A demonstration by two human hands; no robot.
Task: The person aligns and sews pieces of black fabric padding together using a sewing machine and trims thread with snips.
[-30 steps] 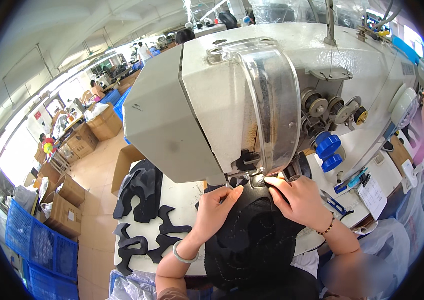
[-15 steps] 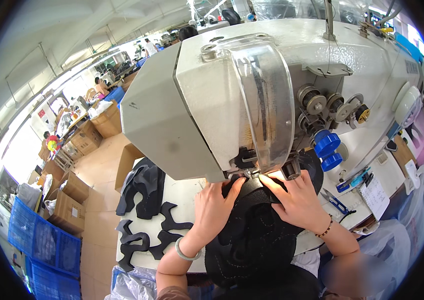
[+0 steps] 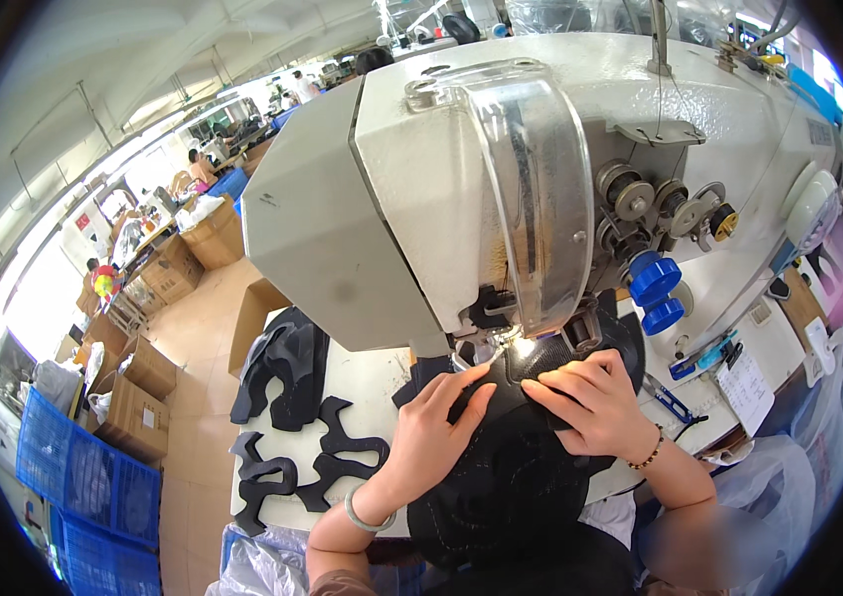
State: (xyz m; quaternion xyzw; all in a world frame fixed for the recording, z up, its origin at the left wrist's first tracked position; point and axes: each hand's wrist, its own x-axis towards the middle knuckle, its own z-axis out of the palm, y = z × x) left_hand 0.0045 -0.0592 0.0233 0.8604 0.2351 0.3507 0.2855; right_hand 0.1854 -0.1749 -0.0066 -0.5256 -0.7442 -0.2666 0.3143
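Observation:
A black stitched fabric piece (image 3: 496,487), partly mesh with light seam lines, spreads beneath the head of a large sewing machine (image 3: 441,189) and toward my lap. My left hand (image 3: 431,422) lies on its left side, thumb and forefinger apart, fingertips just below the needle area. Opposite it, my right hand (image 3: 590,402) has bent fingers on top of the fabric and the thumb lower down, with black material between them. A bright lamp lights the mesh in front of the presser foot; the needle tip itself is hard to make out.
Black curved cut pieces (image 3: 347,457) lie on the white table at left, beside a stack of larger black pieces (image 3: 282,368). Snips (image 3: 670,402) and a paper slip (image 3: 745,389) rest at right. Blue crates (image 3: 83,452) and cardboard boxes (image 3: 133,412) stand on the floor.
Both hands have drawn back a little toward me from the needle area and the fingers have shifted on the fabric. More lit mesh shows between the hands and the presser foot.

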